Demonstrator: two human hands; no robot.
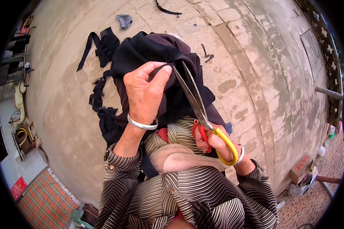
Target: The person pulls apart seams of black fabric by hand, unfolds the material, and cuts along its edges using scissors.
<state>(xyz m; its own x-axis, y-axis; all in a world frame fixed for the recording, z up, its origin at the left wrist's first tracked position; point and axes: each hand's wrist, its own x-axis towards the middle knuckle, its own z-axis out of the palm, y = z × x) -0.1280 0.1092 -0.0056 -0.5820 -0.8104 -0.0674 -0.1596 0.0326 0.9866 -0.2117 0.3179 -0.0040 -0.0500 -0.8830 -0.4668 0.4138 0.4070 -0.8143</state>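
Black cloth point(135, 51) lies in a heap over my lap and knees, with dark brown fabric point(120, 89) among its folds. My left hand point(147, 89) pinches an edge of the black cloth between thumb and fingertips. In my right hand point(218, 143) is a pair of scissors point(193, 95), with one yellow and one red handle. Their long blades are parted slightly, and the tips point up at the cloth just right of my left fingertips. Whether the blades touch the cloth I cannot tell.
Black cloth scraps point(107, 44) and a grey rag point(124, 21) lie on the paved ground point(248, 76). A black strip point(166, 8) is farther off. To the left stand a sewing machine point(19, 105) and a checked cloth point(49, 198). A cardboard box point(301, 168) sits at right.
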